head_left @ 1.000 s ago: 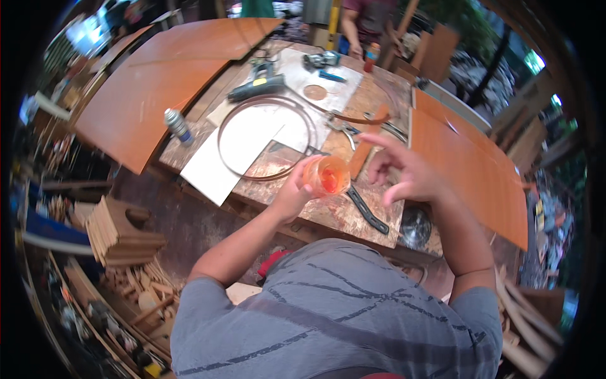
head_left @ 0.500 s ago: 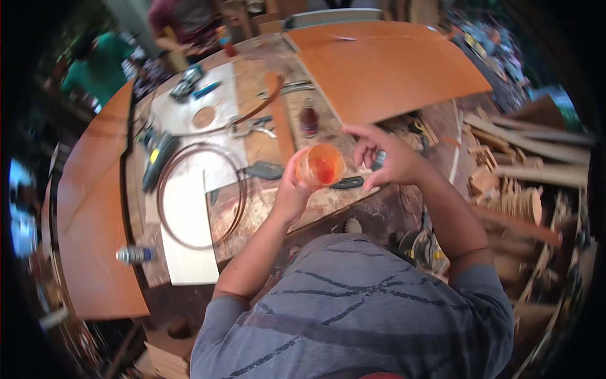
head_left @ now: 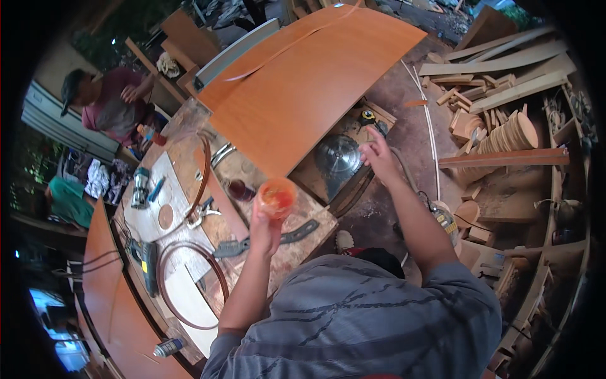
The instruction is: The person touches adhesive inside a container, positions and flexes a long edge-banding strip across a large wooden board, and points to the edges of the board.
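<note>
My left hand (head_left: 265, 230) is wrapped round a translucent cup (head_left: 276, 196) with orange-red contents, held above the workbench (head_left: 303, 252). Just left of it stands a dark reddish bottle (head_left: 238, 188), and a black flat tool (head_left: 297, 232) lies below. My right hand (head_left: 379, 155) is raised with fingers apart and nothing visible in it, beside a circular saw blade (head_left: 334, 158). A black-and-yellow tape measure (head_left: 367, 117) is just beyond its fingertips; I cannot tell if they touch. Coiled brown strip (head_left: 163, 284) lies on white sheets left of my left arm.
A large orange-brown board (head_left: 315, 69) spans the far side; another (head_left: 107, 290) is left. Wood offcuts (head_left: 511, 88) fill the right. A drill-like tool (head_left: 140, 186), glue-gun-like tool (head_left: 149, 271) and spray can (head_left: 168, 347) sit left. A co-worker (head_left: 117, 101) and green-clad person (head_left: 69, 202) are nearby.
My view has swung right, bringing the saw blade and offcuts into fuller sight. My right hand has moved up and away from the cup toward the blade; my left still holds the cup.
</note>
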Available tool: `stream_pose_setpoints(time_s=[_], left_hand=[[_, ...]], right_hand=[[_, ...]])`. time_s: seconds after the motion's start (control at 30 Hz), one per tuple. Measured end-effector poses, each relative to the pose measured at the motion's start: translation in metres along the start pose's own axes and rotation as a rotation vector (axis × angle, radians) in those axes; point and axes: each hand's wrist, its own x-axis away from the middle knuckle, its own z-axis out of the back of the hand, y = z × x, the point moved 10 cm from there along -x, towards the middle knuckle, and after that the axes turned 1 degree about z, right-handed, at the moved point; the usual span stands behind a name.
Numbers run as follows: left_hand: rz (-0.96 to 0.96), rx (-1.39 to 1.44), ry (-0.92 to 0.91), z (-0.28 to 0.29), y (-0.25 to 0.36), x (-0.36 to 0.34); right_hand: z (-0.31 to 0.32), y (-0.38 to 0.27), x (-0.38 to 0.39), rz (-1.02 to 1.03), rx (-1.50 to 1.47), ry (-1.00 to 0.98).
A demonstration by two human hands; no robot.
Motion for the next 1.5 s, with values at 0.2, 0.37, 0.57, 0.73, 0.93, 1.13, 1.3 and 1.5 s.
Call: stream_pose_setpoints(time_s=[0.2, 0.37, 0.57, 0.73, 0.93, 1.13, 1.3, 1.5], left_hand=[[0.016, -0.022, 0.228, 0.036, 0.002, -0.027], [0.020, -0.066, 0.312, 0.044, 0.013, -0.030], [0.026, -0.136, 0.314, 0.048, 0.027, -0.040], [0.026, -0.150, 0.311, 0.046, 0.031, -0.046], [0.033, -0.141, 0.316, 0.043, 0.028, -0.041], [0.032, -0.141, 0.326, 0.043, 0.026, -0.038], [0.028, -0.142, 0.328, 0.045, 0.027, -0.037], [0.030, -0.138, 0.347, 0.047, 0.024, -0.035]], right_hand=[[0.007, 0.077, -0.087, -0.095, -0.240, 0.109], [0.000, 0.094, -0.120, -0.036, -0.405, 0.189], [-0.007, 0.095, -0.127, -0.005, -0.511, 0.262], [-0.011, 0.103, -0.126, 0.023, -0.562, 0.278], [-0.015, 0.106, -0.127, 0.011, -0.552, 0.256], [-0.022, 0.108, -0.126, -0.017, -0.564, 0.243], [-0.028, 0.102, -0.120, 0.012, -0.473, 0.174], [-0.041, 0.108, -0.110, -0.011, -0.394, 0.111]])
